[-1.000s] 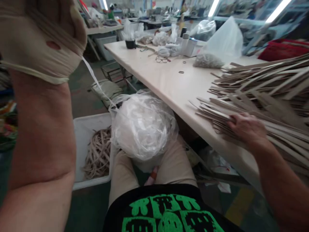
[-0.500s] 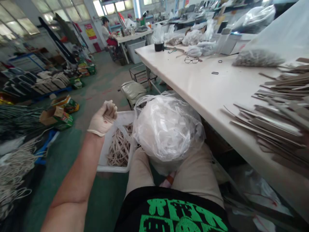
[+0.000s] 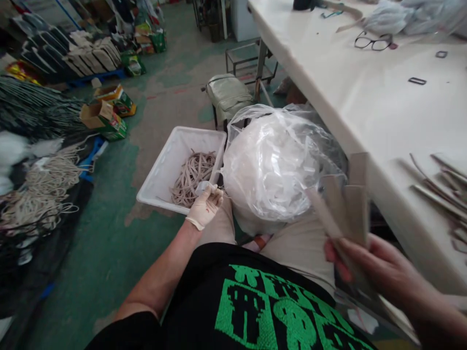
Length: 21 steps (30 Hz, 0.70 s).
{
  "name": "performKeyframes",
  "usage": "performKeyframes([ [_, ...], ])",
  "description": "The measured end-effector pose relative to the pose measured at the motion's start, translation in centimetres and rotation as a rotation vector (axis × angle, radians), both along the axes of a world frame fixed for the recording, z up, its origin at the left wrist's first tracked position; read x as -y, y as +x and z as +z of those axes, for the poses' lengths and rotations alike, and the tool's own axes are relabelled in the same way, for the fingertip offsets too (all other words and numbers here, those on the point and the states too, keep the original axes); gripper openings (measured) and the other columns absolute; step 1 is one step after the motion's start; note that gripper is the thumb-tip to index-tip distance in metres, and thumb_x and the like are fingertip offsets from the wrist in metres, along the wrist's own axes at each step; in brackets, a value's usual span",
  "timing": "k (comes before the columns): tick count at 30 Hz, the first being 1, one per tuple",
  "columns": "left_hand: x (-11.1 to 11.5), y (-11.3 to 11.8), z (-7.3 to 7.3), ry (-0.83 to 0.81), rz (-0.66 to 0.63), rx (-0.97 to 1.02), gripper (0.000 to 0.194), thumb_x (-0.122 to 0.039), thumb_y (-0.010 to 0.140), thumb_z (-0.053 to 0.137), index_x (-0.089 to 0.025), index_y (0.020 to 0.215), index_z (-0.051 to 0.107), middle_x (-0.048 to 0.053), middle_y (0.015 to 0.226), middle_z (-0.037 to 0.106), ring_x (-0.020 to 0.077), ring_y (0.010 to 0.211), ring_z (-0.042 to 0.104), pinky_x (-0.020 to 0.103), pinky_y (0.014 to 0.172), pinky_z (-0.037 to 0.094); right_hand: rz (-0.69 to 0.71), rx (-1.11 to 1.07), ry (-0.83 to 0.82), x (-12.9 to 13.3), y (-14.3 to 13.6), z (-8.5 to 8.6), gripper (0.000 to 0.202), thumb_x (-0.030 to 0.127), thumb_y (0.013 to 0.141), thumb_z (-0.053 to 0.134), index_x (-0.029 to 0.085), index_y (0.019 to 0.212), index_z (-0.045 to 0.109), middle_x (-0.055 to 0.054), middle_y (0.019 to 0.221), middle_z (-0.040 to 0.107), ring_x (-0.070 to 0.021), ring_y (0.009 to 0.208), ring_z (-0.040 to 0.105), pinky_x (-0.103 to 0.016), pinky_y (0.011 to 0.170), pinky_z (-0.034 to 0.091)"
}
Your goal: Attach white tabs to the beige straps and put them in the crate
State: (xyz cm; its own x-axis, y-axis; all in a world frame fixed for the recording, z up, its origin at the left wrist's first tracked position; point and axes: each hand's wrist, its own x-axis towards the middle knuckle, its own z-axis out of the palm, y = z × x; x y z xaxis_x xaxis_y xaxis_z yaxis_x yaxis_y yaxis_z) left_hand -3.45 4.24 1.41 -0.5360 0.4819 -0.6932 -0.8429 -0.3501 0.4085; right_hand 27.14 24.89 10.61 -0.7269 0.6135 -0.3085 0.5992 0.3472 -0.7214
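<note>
My left hand (image 3: 206, 206), in a thin pale glove, is pinched on a small whitish piece (image 3: 205, 186) whose kind I cannot make out. It is over the near right edge of a white plastic bin (image 3: 156, 177), in which a heap of beige strips (image 3: 193, 172) lies. My right hand (image 3: 379, 257), smeared by motion, grips several flat beige webbing straps (image 3: 359, 209) that fan upward. Between my legs and the table stands a large round bundle in clear plastic (image 3: 273, 165), with my hands on either side of it.
The white table (image 3: 328, 73) runs along my right, bearing eyeglasses (image 3: 374, 43), a dark slider buckle (image 3: 417, 80) and loose straps (image 3: 443, 194). Beyond the bin stands a padded stool (image 3: 229, 97). Cardboard boxes (image 3: 105, 119) and a pile of cords (image 3: 47, 189) lie on the left floor.
My view has tipped down. My left hand has come in from the bin's left side to its near right edge. My right hand has entered the view holding straps.
</note>
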Motion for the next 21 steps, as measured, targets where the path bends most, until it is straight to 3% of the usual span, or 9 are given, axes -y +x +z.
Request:
performKeyframes([
  [2, 0.3, 0.6, 0.0, 0.016, 0.019, 0.042, 0.031, -0.023, 0.105, 0.04, -0.013, 0.107, 0.069, 0.003, 0.073, 0.075, 0.0134, 0.071, 0.073, 0.024, 0.067, 0.055, 0.107, -0.031, -0.449, 3.2, -2.9, -1.6, 0.055, 0.074, 0.087, 0.045, 0.023, 0.079, 0.063, -0.006, 0.053, 0.06, -0.0183, 0.046, 0.058, -0.03, 0.046, 0.045],
  [5, 1.1, 0.8, 0.4, 0.043, 0.013, 0.065, 0.031, -0.02, 0.104, 0.04, -0.013, 0.106, 0.07, 0.006, 0.082, 0.077, 0.0146, 0.077, 0.074, 0.025, 0.07, 0.056, 0.198, -0.13, -0.638, 6.7, -6.8, -3.7, 0.047, 0.064, 0.092, 0.046, 0.02, 0.083, 0.058, 0.001, 0.051, 0.056, -0.0134, 0.045, 0.053, -0.025, 0.048, 0.042],
  [8, 2.1, 0.7, 0.6, 0.063, -0.004, 0.066, 0.032, -0.016, 0.102, 0.039, -0.013, 0.105, 0.071, 0.006, 0.086, 0.078, 0.015, 0.079, 0.075, 0.025, 0.071, 0.056, 0.232, -0.166, -0.679, 8.7, -10.0, -5.7, 0.037, 0.054, 0.093, 0.046, 0.02, 0.083, 0.056, 0.004, 0.052, 0.054, -0.0108, 0.043, 0.049, -0.022, 0.044, 0.039],
  [12, 3.2, 0.9, -0.1, 0.06, 0.028, 0.076, 0.031, -0.021, 0.102, 0.044, -0.013, 0.093, 0.072, 0.005, 0.074, 0.075, 0.0146, 0.069, 0.072, 0.025, 0.067, 0.056, 0.183, -0.188, -0.656, 10.3, -12.7, -7.6, 0.027, 0.048, 0.088, 0.052, 0.022, 0.08, 0.049, 0.004, 0.063, 0.058, -0.0081, 0.041, 0.047, -0.02, 0.04, 0.036],
  [15, 3.7, 1.4, -0.9, 0.049, 0.058, 0.065, 0.029, -0.021, 0.099, 0.05, -0.013, 0.083, 0.072, 0.005, 0.07, 0.073, 0.0134, 0.063, 0.069, 0.024, 0.065, 0.054, 0.22, -0.192, -0.597, 11.1, -13.6, -8.4, 0.025, 0.044, 0.088, 0.051, 0.022, 0.078, 0.049, 0.004, 0.064, 0.057, -0.008, 0.043, 0.048, -0.02, 0.041, 0.036],
  [21, 3.9, 2.1, -1.9, 0.088, 0.084, 0.023, 0.021, -0.014, 0.096, 0.053, -0.013, 0.094, 0.074, 0.007, 0.088, 0.078, 0.0133, 0.079, 0.072, 0.023, 0.076, 0.054, 0.265, -0.175, -0.505, 11.7, -14.2, -9.4, 0.023, 0.04, 0.091, 0.048, 0.022, 0.077, 0.051, 0.003, 0.062, 0.057, -0.0095, 0.044, 0.05, -0.021, 0.044, 0.038],
])
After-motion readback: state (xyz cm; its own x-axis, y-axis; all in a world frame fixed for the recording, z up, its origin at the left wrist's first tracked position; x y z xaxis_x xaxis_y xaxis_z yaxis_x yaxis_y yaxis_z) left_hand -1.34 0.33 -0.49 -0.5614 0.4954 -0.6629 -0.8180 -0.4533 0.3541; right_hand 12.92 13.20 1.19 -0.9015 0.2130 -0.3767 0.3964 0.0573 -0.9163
